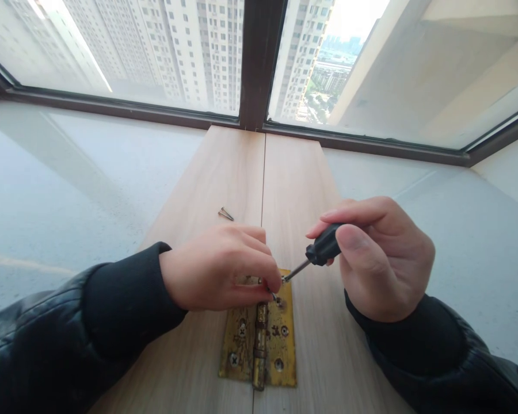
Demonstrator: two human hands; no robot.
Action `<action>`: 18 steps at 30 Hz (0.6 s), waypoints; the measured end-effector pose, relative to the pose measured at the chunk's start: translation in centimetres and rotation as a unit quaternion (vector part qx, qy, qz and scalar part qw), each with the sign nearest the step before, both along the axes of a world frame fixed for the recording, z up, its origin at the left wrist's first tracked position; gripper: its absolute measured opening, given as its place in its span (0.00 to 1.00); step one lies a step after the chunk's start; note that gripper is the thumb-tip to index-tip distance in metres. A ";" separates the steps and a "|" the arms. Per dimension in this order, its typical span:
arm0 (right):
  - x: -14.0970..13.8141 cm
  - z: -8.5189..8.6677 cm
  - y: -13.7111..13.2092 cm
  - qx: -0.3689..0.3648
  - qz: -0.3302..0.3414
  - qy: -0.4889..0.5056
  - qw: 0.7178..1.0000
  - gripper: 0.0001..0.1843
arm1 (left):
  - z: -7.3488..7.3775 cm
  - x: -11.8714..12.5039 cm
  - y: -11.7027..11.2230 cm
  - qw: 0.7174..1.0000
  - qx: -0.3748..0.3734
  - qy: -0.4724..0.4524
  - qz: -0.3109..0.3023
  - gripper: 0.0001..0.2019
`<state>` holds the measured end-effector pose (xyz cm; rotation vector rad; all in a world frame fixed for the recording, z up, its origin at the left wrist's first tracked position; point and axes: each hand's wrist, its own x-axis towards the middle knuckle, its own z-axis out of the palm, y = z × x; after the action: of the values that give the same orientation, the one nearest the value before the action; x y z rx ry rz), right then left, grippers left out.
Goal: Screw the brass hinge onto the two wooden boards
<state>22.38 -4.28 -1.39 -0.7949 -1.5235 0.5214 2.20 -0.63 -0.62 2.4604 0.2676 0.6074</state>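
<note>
A worn brass hinge (289, 351) lies opened flat across the seam between two pale wooden boards (293, 184). My right hand (386, 261) is closed around the black handle of a screwdriver (323, 246), whose shaft slants down to the left. Its tip meets the hinge's upper right area, close to my fingertips. My left hand (224, 267) pinches a small screw (273, 295) just above the right leaf, mostly hidden by the fingers. Cross-head screws (234, 360) sit in the left leaf. Open holes show in the right leaf, and my left hand covers the hinge's upper left part.
Two loose screws (225, 214) lie on the left board beyond my left hand. A speckled white sill (90, 172) extends on both sides of the boards. Dark window frames (254, 63) stand at the far end, with tall buildings outside.
</note>
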 end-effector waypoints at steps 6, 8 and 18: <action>-0.2 0.2 0.1 0.001 -0.002 0.002 1.000 0.06 | 0.2 0.3 -0.4 1.000 0.009 0.008 0.005 0.05; -0.2 0.2 0.1 0.000 0.001 0.004 1.000 0.06 | 0.3 0.4 -0.6 1.000 0.013 0.010 0.005 0.06; -0.3 0.4 0.0 0.003 -0.003 0.007 1.000 0.06 | -0.3 0.7 -0.6 0.999 0.039 -0.003 -0.001 0.07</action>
<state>22.12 -4.30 -0.98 -0.7889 -1.5084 0.5177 2.95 -1.27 -0.93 2.5331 0.2436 0.6349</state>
